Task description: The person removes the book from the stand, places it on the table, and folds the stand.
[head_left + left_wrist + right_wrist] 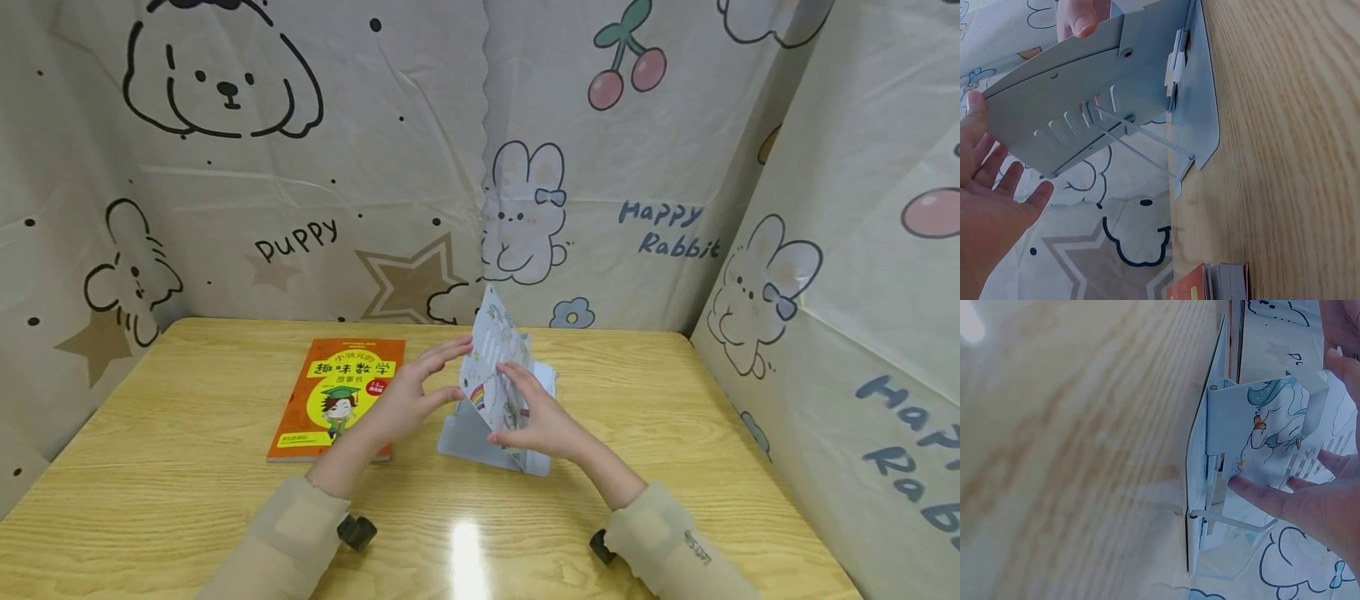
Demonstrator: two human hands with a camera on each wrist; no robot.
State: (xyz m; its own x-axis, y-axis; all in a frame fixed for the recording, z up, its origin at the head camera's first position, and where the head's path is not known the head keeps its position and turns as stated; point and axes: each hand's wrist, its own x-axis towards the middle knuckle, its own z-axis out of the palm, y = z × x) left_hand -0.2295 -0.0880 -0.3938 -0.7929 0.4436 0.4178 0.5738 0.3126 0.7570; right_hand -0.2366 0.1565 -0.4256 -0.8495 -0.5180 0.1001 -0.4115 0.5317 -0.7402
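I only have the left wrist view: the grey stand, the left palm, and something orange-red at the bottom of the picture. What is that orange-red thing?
Observer: The head view shows it is a book lying flat with its orange cover up.
Operator: Good. At the top I see only a bit of the right hand on the stand. Where is the rest?
Observer: In the right wrist view, its fingers lie spread against the side printed with a teal-maned cartoon.

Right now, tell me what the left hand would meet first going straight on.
Most likely the printed panel of the stand: in the head view, the left hand has fingertips at its edge, though contact is hard to judge.
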